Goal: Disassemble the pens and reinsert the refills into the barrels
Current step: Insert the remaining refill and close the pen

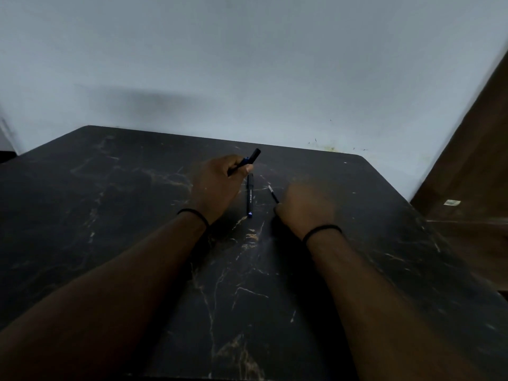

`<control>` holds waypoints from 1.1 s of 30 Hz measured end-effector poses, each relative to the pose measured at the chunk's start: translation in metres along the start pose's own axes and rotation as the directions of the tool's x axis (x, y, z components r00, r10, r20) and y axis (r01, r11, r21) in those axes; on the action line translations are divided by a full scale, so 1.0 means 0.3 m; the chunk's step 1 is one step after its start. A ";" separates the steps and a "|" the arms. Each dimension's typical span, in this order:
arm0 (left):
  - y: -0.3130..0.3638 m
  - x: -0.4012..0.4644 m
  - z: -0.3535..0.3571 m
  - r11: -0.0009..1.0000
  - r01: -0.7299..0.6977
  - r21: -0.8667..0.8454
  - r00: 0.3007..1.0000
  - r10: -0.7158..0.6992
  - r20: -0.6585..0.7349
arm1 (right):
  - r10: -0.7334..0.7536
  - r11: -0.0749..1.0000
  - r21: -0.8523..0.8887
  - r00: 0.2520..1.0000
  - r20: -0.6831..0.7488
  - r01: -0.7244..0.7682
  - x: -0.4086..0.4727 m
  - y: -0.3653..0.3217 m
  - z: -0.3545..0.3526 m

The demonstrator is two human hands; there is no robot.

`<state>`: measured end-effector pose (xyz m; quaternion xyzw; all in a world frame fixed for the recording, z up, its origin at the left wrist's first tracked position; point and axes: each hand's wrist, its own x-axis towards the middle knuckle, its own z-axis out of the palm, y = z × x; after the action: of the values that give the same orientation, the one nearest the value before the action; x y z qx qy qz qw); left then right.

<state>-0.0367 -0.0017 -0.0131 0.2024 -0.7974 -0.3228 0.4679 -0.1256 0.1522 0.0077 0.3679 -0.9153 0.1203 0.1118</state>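
Observation:
My left hand (220,185) is closed around a black pen barrel (251,159) with a blue band, its free end pointing up and to the right. My right hand (303,209) is blurred and pinches a thin refill (273,193), whose silver tip sticks out toward the upper left. Between both hands a second black pen (250,195) lies flat on the dark marbled table (123,215), its blue end toward me. The parts inside my fists are hidden.
The table's far edge meets a pale wall (247,64). A brown wooden panel (472,171) stands at the right, close to the table's right corner. A black band circles each wrist.

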 end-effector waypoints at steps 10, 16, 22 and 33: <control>0.016 -0.005 -0.015 0.999 0.031 0.025 0.999 -0.031 0.007 | -0.033 0.946 0.324 0.999 0.019 0.026 -0.002 -0.029 -0.025; 0.029 -0.008 -0.027 0.996 0.021 0.086 0.999 -0.024 0.033 | 0.031 0.663 0.694 0.916 -0.401 0.282 -0.018 -0.006 -0.038; 0.029 -0.005 -0.020 0.998 0.027 0.063 0.999 -0.030 0.043 | 0.141 0.412 0.861 0.913 -0.384 0.299 -0.021 -0.015 -0.051; 0.017 -0.003 -0.014 0.998 -0.003 0.070 0.998 -0.001 0.056 | 0.094 0.354 0.890 0.936 -0.339 0.286 -0.038 -0.021 -0.056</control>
<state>-0.0325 0.0011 -0.0087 0.2092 -0.8212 -0.3001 0.4380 -0.1114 0.1602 0.0210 0.3937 -0.6284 0.6695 0.0433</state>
